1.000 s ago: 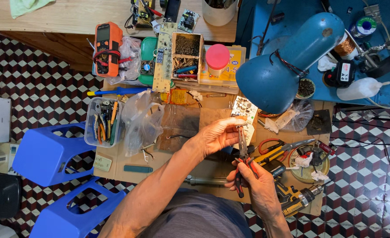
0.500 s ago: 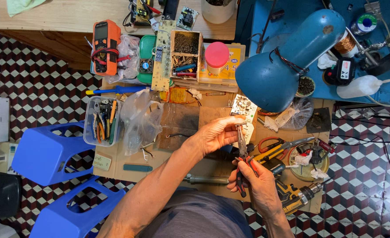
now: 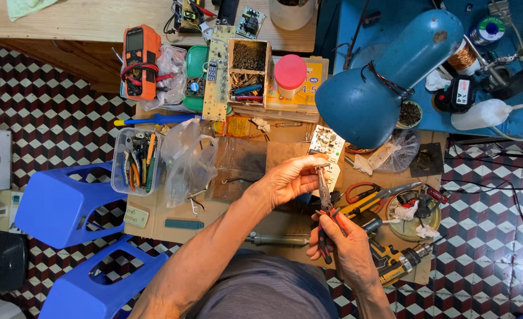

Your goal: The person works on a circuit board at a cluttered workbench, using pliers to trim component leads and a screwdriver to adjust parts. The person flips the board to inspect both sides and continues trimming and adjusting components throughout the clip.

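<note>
The person holds a pair of needle-nose pliers point(image 3: 325, 221) with red-and-black handles in the right hand point(image 3: 347, 251). Its fingers are wrapped closed around the handles, and the slim metal nose points up and away from the body. The left hand point(image 3: 288, 180) sits just above, its fingers pinched together at the pliers' tip; whatever small piece they grip is too small to make out. Both hands hover over the middle of the cardboard-covered tabletop point(image 3: 247, 159), close to its near edge.

Just behind the left hand's fingertips lies a pale circuit board point(image 3: 326, 145), partly under the shade of a large blue desk lamp point(image 3: 385, 82) that overhangs the right side of the work area. To the right of the pliers lie yellow-handled cutters point(image 3: 371, 201), a round tin of scraps point(image 3: 415, 215) and a cordless drill point(image 3: 394, 266), all crowded together, so there is little open room on that side. To the left, a bare patch of cardboard lies between the left forearm and a crumpled clear plastic bag point(image 3: 187, 159), beside a clear tub of hand tools point(image 3: 134, 162). At the far edge stand an orange multimeter point(image 3: 138, 59), a wooden box of parts point(image 3: 248, 74) and a pink-lidded jar point(image 3: 290, 74). Two blue plastic stools point(image 3: 57, 204) stand on the chequered floor point(image 3: 49, 118) off the tabletop's left edge.
</note>
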